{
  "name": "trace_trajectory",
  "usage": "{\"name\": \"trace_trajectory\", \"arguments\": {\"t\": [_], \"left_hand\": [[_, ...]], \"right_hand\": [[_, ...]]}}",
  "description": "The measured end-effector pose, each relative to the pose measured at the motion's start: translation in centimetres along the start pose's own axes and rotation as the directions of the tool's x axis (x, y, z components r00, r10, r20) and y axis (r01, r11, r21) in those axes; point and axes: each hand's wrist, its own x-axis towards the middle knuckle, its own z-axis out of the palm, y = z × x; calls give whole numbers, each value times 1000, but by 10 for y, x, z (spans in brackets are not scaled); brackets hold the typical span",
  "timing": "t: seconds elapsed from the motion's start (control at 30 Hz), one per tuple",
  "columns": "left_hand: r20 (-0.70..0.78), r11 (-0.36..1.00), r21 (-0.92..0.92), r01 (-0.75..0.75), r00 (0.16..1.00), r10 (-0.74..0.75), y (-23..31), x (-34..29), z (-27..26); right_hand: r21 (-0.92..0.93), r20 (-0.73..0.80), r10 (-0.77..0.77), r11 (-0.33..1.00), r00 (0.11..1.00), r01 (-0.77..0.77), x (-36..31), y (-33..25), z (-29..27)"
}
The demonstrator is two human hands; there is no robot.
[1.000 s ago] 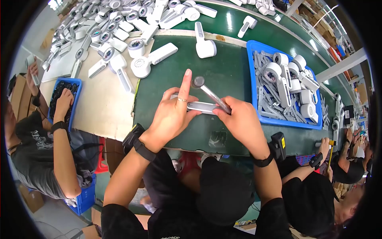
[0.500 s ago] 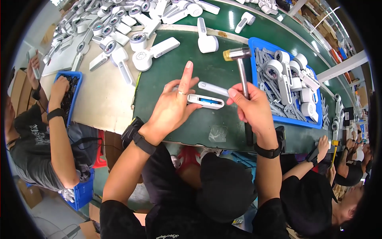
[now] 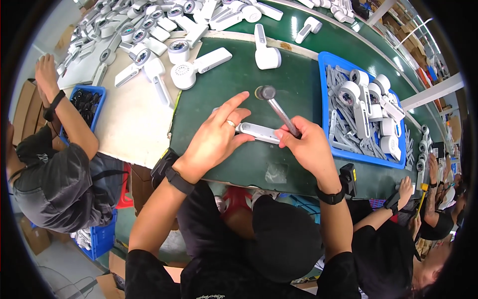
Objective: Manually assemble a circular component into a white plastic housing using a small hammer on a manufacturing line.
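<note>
My left hand (image 3: 210, 143) grips the left end of a white handheld fan (image 3: 260, 132) by its handle, index finger stretched out past it. That fan's head is hidden behind my hand. A long pale cover strip now lies along the handle, closing its slot. My right hand (image 3: 309, 149) is closed around the shaft of a hammer (image 3: 283, 115), whose head points away from me over the green table. The right thumb and fingers also pinch the right end of the handle.
To the right stands a blue bin (image 3: 324, 107) with grey strips and several white fans. Beyond my hands lie loose fans (image 3: 268, 57), with a large pile (image 3: 144, 25) at the far left. A co-worker (image 3: 55, 169) sits left by a blue bin of black parts (image 3: 103, 102); another person (image 3: 383, 239) works at right.
The cover strip has gone from my right fingers onto the handle's open slot. My right hand has come down to the handle, and the hammer has tilted left.
</note>
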Motion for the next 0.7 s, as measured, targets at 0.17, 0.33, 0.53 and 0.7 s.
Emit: {"name": "trace_trajectory", "arguments": {"t": [0.17,0.33,0.53,0.7], "left_hand": [[-35,999,11,-49,998,50,-3,-1,0],[9,989,30,-142,990,141,-9,-1,-1],[-9,947,163,-278,959,283,-10,2,2],[-11,951,144,-275,960,279,-11,2,4]], "right_hand": [[-53,-12,11,999,1000,-12,-3,-5,0],[-113,46,16,994,999,-11,3,-12,-5],[-146,86,74,987,994,-61,5,-17,-8],[-193,76,29,981,997,-14,4,-20,-13]]}}
